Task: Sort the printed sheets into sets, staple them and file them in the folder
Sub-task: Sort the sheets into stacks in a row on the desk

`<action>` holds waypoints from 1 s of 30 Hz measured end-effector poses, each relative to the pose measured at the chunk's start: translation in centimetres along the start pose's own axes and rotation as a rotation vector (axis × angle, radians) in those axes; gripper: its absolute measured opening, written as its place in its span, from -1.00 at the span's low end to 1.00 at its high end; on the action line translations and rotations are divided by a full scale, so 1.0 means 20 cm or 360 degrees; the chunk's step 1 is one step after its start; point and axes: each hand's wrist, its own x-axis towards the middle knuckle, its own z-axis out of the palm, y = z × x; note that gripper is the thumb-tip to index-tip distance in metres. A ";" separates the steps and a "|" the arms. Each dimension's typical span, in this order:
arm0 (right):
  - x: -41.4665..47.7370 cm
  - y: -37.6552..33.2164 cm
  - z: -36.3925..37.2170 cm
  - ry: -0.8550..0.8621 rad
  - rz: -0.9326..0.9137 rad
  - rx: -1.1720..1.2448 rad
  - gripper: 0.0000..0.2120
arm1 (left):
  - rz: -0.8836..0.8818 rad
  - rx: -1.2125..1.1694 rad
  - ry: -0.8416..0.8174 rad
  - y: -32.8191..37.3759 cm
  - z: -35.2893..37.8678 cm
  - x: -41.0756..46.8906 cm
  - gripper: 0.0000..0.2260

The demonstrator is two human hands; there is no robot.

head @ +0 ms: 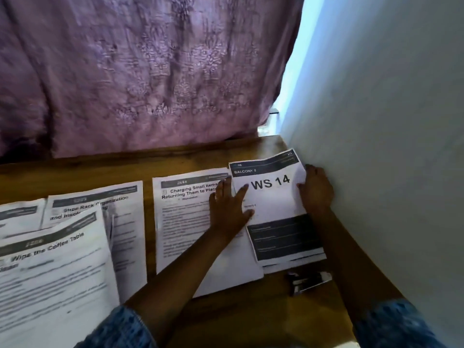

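Note:
A sheet headed "WS 14" (273,202) lies on top of a small pile at the right end of the wooden table (251,317). My left hand (229,209) presses flat on its left edge, fingers spread. My right hand (316,189) holds its right edge against the wall. Beside it lies the "Charging Small Items" sheet (185,222), partly under my left arm. Further left are the "Shoe Rack Organization" sheet (100,204) and a "Wipe the Coffee Table" stack (50,280). A black and silver stapler (307,282) rests just below the WS 14 pile.
A purple embroidered curtain (150,71) hangs behind the table's far edge. A pale wall (389,121) runs along the right side, tight against the table. Another sheet (20,214) lies at the far left. No folder is in view.

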 end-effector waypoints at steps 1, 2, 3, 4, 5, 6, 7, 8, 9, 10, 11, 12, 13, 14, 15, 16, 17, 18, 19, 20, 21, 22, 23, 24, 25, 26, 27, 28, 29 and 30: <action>-0.02 0.00 0.03 0.0028 -0.0101 -0.0032 -0.53 | 0.0073 0.0048 -0.0012 0.00 0.02 0.00 -0.41; -0.05 -0.02 0.06 0.0032 -0.0215 -0.0033 -0.48 | 0.0140 0.0099 -0.0043 0.00 0.04 0.00 -0.44; -0.07 -0.03 0.09 -0.0009 -0.0312 -0.0025 -0.45 | 0.0184 0.0144 -0.0088 -0.01 0.05 0.01 -0.44; -0.10 -0.03 0.13 -0.0090 -0.0373 -0.0029 -0.41 | 0.0208 0.0178 -0.0133 -0.01 0.06 0.01 -0.40; -0.12 -0.03 0.17 -0.0187 -0.0389 -0.0063 -0.38 | 0.0213 0.0193 -0.0153 -0.01 0.07 0.01 -0.34; -0.14 -0.02 0.20 -0.0271 -0.0380 -0.0113 -0.35 | 0.0204 0.0188 -0.0143 -0.02 0.08 0.00 -0.29; -0.16 -0.01 0.24 -0.0315 -0.0368 -0.0160 -0.33 | 0.0185 0.0187 -0.0121 -0.03 0.09 0.00 -0.27; -0.17 0.00 0.26 -0.0322 -0.0363 -0.0188 -0.33 | 0.0161 0.0205 -0.0114 -0.05 0.10 -0.01 -0.27; -0.18 0.01 0.27 -0.0305 -0.0365 -0.0201 -0.33 | 0.0140 0.0234 -0.0119 -0.08 0.11 -0.02 -0.27; -0.19 0.02 0.27 -0.0287 -0.0369 -0.0201 -0.33 | 0.0128 0.0260 -0.0128 -0.10 0.11 -0.03 -0.27; -0.20 0.02 0.28 -0.0279 -0.0369 -0.0195 -0.33 | 0.0124 0.0270 -0.0135 -0.11 0.11 -0.03 -0.26; -0.20 0.01 0.28 -0.0279 -0.0363 -0.0193 -0.33 | 0.0123 0.0265 -0.0140 -0.13 0.11 -0.03 -0.25; -0.20 0.01 0.28 -0.0280 -0.0356 -0.0194 -0.33 | 0.0119 0.0255 -0.0137 -0.13 0.11 -0.03 -0.24; -0.21 0.00 0.28 -0.0280 -0.0351 -0.0198 -0.33 | 0.0112 0.0248 -0.0129 -0.14 0.11 -0.03 -0.24; -0.21 -0.01 0.28 -0.0278 -0.0351 -0.0197 -0.33 | 0.0107 0.0247 -0.0122 -0.15 0.11 -0.03 -0.23; -0.21 -0.01 0.29 -0.0273 -0.0358 -0.0191 -0.33 | 0.0104 0.0252 -0.0117 -0.16 0.11 -0.03 -0.22; -0.20 -0.01 0.29 -0.0268 -0.0366 -0.0181 -0.33 | 0.0102 0.0265 -0.0117 -0.18 0.11 -0.03 -0.20; -0.20 -0.01 0.29 -0.0265 -0.0371 -0.0168 -0.33 | 0.0104 0.0280 -0.0115 -0.19 0.11 -0.03 -0.18; -0.19 -0.01 0.29 -0.0264 -0.0372 -0.0156 -0.33 | 0.0110 0.0292 -0.0115 -0.20 0.10 -0.03 -0.16; -0.19 0.00 0.29 -0.0260 -0.0373 -0.0146 -0.33 | 0.0118 0.0299 -0.0116 -0.21 0.10 -0.03 -0.15; -0.19 0.00 0.29 -0.0258 -0.0372 -0.0140 -0.33 | 0.0123 0.0301 -0.0117 -0.21 0.09 -0.03 -0.14; -0.18 0.00 0.29 -0.0251 -0.0374 -0.0134 -0.33 | 0.0127 0.0297 -0.0114 -0.20 0.09 -0.03 -0.13; -0.18 0.00 0.29 -0.0246 -0.0376 -0.0132 -0.33 | 0.0128 0.0288 -0.0112 -0.20 0.09 -0.03 -0.13; -0.18 0.00 0.29 -0.0248 -0.0377 -0.0139 -0.33 | 0.0129 0.0282 -0.0113 -0.20 0.09 -0.03 -0.12; -0.18 0.00 0.28 -0.0258 -0.0373 -0.0155 -0.33 | 0.0135 0.0287 -0.0114 -0.19 0.09 -0.03 -0.11; -0.18 0.00 0.27 -0.0275 -0.0362 -0.0175 -0.33 | 0.0144 0.0300 -0.0112 -0.19 0.08 -0.03 -0.10; -0.19 -0.01 0.26 -0.0282 -0.0347 -0.0186 -0.32 | 0.0150 0.0312 -0.0105 -0.19 0.06 -0.02 -0.11; -0.19 -0.03 0.23 -0.0269 -0.0325 -0.0168 -0.33 | 0.0143 0.0311 -0.0085 -0.17 0.03 -0.02 -0.13; -0.21 -0.07 0.20 -0.0241 -0.0305 -0.0125 -0.33 | 0.0112 0.0279 -0.0047 -0.16 -0.02 -0.03 -0.20; -0.22 -0.12 0.17 -0.0198 -0.0296 -0.0065 -0.33 | 0.0065 0.0223 -0.0011 -0.16 -0.07 -0.04 -0.28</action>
